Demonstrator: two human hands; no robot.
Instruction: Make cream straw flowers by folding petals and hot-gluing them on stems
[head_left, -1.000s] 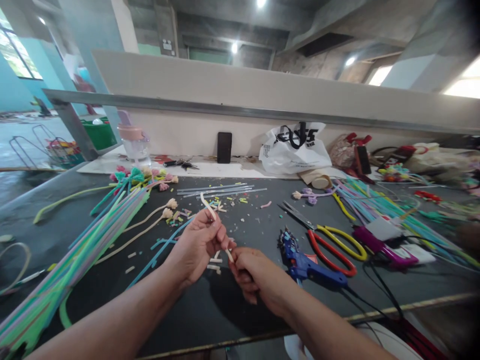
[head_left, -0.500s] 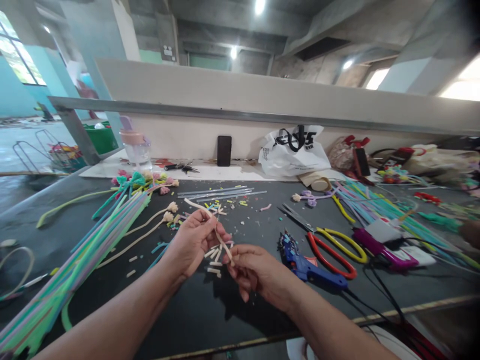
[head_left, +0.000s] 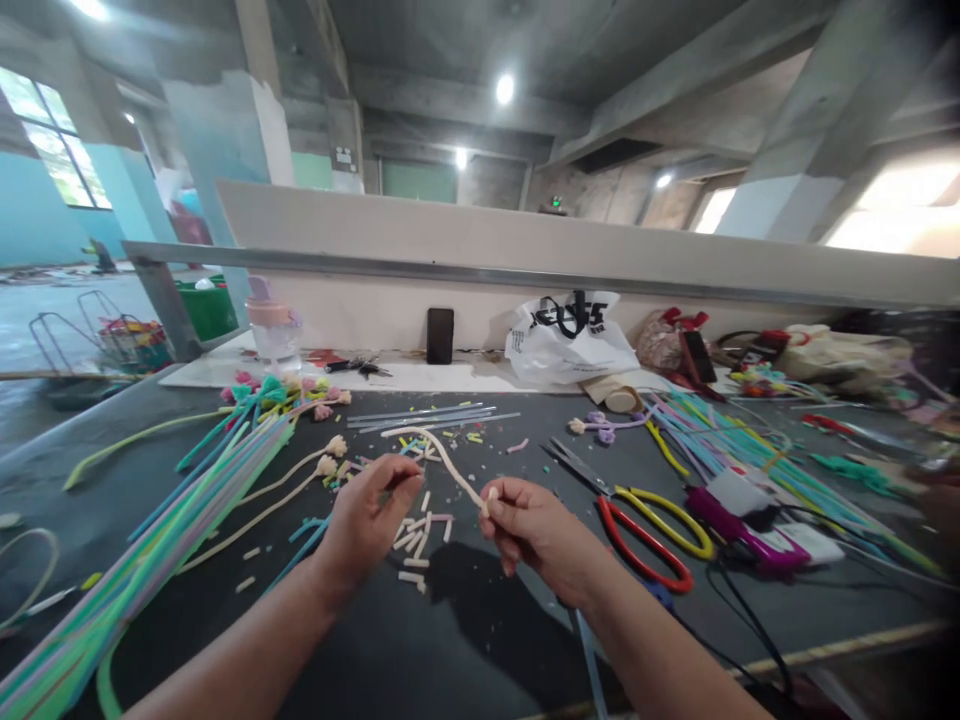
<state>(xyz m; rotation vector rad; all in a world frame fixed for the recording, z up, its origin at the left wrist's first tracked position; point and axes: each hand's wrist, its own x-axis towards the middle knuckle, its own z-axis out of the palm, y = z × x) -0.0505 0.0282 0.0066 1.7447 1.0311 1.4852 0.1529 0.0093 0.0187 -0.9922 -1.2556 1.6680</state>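
My right hand [head_left: 529, 520] pinches the lower end of a cream fuzzy stem [head_left: 448, 458] between thumb and fingers. A small cream piece sits at that pinched end. From there the stem curves up and left, its far end free. My left hand [head_left: 371, 505] is off the stem, its thumb and curled fingers apart with nothing visible between them. Short cream cut pieces [head_left: 416, 540] lie on the table between the hands. Scissors with red and yellow handles [head_left: 649, 540] rest to the right. A blue glue gun [head_left: 660, 594] is mostly hidden by my right arm.
Bundles of coloured fuzzy stems lie at left [head_left: 187, 520] and right [head_left: 720, 430]. Clear glue sticks [head_left: 427, 417] lie behind my hands. Along the back stand a bottle [head_left: 271, 335], a phone [head_left: 440, 335] and a white bag [head_left: 570, 345]. A purple tool [head_left: 750, 535] with cords lies right.
My left hand has let go of the cream stem and drawn slightly left. My right hand has moved up and right with the stem, now covering much of the glue gun.
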